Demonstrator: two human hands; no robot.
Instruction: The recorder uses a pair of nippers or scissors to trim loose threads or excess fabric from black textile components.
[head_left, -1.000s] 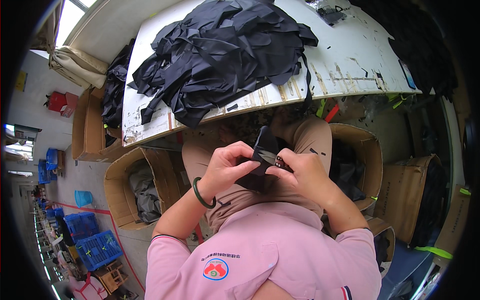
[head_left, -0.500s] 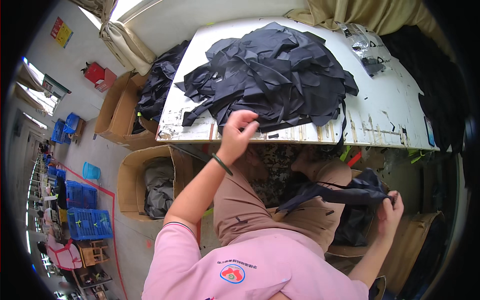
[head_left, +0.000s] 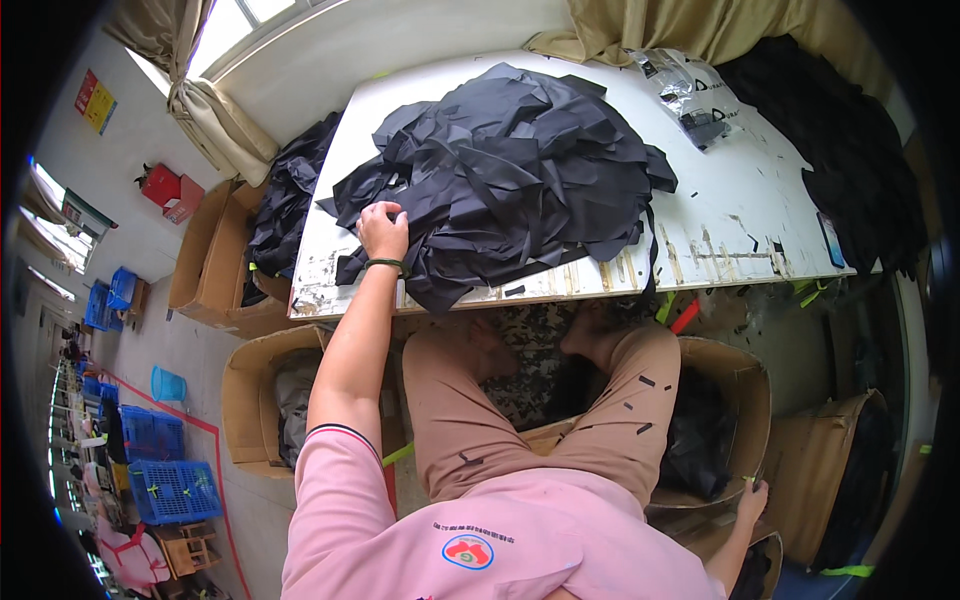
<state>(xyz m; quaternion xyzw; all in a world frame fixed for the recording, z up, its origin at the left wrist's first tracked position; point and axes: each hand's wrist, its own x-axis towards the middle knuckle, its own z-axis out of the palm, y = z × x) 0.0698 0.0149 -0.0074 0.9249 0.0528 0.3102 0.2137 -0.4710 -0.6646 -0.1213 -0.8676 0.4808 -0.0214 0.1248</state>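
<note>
A broad heap of thin black fabric pieces [head_left: 530, 180] covers the middle of the white table. At the heap's left side, my left hand [head_left: 383, 232] has its fingers curled and closed on a black fabric piece; the fingertips are partly hidden. A dark green bangle [head_left: 386, 266] circles that wrist. My right hand [head_left: 753, 502] is low at the right, beside the rim of an open cardboard box [head_left: 748, 415] with dark material inside. No cloth hangs from it, and its fingers are too small and partly hidden to make out.
A clear plastic bag [head_left: 690, 100] and more black cloth [head_left: 850, 150] lie on the table's right side. Cardboard boxes with fabric stand to the left [head_left: 205, 250] and below the table's left corner [head_left: 250, 400]. Small black scraps [head_left: 647, 382] dot my trousers.
The black cloth has left my right hand, which has moved down beside the box. My left hand has shifted left along the heap and closed. The view has turned slightly.
</note>
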